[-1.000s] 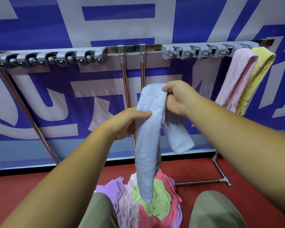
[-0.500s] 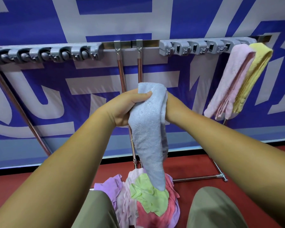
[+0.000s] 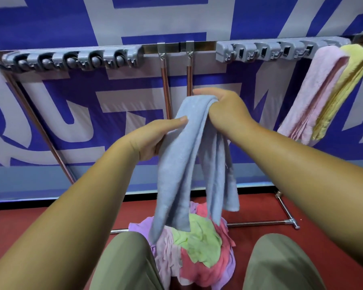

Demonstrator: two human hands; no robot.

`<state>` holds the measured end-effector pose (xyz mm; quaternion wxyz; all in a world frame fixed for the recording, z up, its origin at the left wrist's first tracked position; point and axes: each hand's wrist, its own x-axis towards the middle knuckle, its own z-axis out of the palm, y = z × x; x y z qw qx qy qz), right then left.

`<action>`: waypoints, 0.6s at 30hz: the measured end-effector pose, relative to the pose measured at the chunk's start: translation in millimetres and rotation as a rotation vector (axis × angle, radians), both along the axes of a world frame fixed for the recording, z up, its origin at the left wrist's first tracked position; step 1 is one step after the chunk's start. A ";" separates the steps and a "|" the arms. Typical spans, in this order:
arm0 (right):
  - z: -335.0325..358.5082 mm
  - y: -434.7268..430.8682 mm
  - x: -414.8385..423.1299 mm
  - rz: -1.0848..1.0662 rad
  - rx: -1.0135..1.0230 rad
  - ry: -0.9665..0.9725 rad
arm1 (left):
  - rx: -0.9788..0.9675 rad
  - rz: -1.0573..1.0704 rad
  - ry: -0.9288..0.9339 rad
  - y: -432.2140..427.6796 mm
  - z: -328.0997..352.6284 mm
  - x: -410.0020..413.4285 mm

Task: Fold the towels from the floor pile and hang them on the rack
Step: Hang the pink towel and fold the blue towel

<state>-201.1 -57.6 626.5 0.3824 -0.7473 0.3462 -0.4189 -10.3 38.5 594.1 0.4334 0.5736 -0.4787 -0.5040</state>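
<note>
A light blue towel [image 3: 182,164] hangs in long folds in front of me, above the floor pile. My right hand [image 3: 224,109] grips its bunched top. Lower on its left edge, my left hand [image 3: 155,137] pinches the cloth, thumb on the front. The pile [image 3: 197,248] of green, pink, red and lilac towels lies on the red floor between my knees. The rack [image 3: 203,46] runs across at head height with grey clip strips. A pink towel [image 3: 314,91] and a yellow towel [image 3: 344,88] hang folded at its right end.
A blue and white banner wall stands right behind the rack. Two copper rods [image 3: 166,84] drop from the rack's middle, just behind the towel. A slanted leg [image 3: 40,126] stands at left, and a chrome foot bar [image 3: 260,222] lies on the floor at right.
The folded towel has opened into several hanging layers. My right hand moved to the right and now shows on top, and my left hand dropped lower along the towel's left edge.
</note>
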 end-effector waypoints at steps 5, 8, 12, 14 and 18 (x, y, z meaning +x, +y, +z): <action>18.4 -7.4 1.5 -0.077 -0.186 0.161 | -0.077 0.171 -0.163 -2.5 -47.6 -2.6; 23.3 -16.1 6.8 -0.145 -0.285 0.357 | -0.203 0.326 -0.291 -7.5 -53.2 -22.6; 24.8 -25.7 12.0 -0.270 -0.352 0.577 | -0.396 0.362 -0.500 -23.8 -32.5 -65.4; 27.3 -29.7 10.5 -0.310 -0.364 0.662 | -0.445 0.335 -0.638 -33.4 -23.9 -86.0; 27.0 -37.2 -5.9 -0.361 -0.373 0.795 | -0.387 0.415 -0.630 -51.1 -21.8 -115.8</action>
